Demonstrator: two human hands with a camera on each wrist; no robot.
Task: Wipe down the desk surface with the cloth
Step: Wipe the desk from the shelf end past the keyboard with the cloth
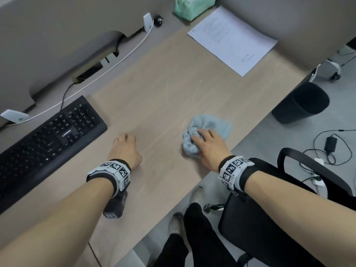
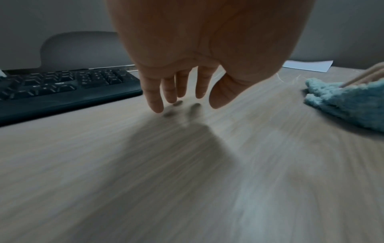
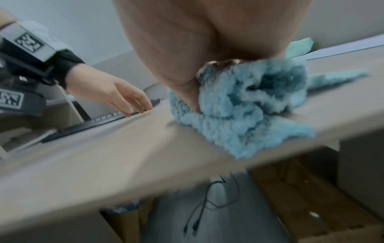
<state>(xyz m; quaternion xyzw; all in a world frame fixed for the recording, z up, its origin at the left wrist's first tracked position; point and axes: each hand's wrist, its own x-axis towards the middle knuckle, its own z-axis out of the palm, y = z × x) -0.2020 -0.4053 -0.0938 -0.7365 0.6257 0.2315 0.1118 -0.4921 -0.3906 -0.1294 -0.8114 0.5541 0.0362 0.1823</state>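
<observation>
Cloth [image 1: 207, 132], soft, light, bunching at 4 o'clock on desk [image 1: 163, 89]; right hand [image 1: 209, 146] gripping its crumpled middle; left hand [image 1: 125, 149] relaxed, holding nothing.

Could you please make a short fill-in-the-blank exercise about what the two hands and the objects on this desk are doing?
1. The right hand grips a light blue ____.
2. The left hand holds nothing; its fingers hang beside the black ____.
3. A printed sheet of paper lies at the far side of the ____.
4. On the floor beside the desk stands a black ____.

Missing words: cloth; keyboard; desk; bin.
</observation>
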